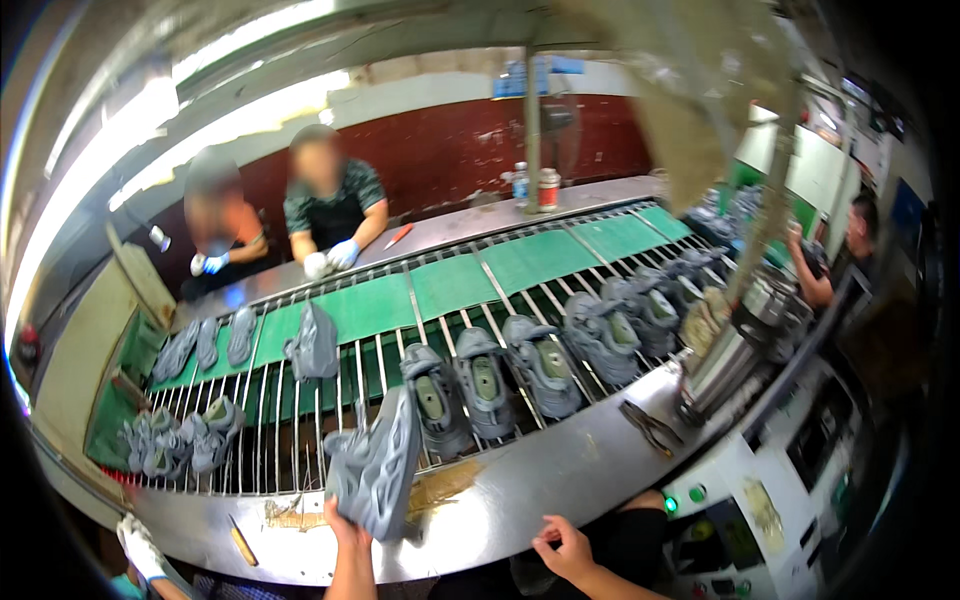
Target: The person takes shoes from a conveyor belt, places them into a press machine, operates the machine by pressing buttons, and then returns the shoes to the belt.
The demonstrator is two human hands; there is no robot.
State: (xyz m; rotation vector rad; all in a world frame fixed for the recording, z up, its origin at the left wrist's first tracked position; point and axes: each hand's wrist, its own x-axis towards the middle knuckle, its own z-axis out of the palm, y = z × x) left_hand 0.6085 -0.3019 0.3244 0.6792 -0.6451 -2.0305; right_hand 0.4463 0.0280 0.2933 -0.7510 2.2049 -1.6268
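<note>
My left hand (350,528) is closed around the heel end of a grey sneaker (378,470), tilted with its sole side toward the right, above the metal table edge. My right hand (566,548) is off the table's near edge, its fingers loosely curled and apart, with nothing visible in them. Just beyond the held sneaker, a row of grey sneakers (485,385) rests on the conveyor's metal bars. Another grey sneaker (313,342) lies farther back on a green conveyor panel (450,290).
Pliers (650,428) lie right, beside a steel cylinder (735,345). An awl-like tool (242,542) lies front left. More shoes (185,440) sit at the left. Two co-workers (335,205) sit across; another's gloved hand (140,548) shows lower left. A person (850,250) stands right.
</note>
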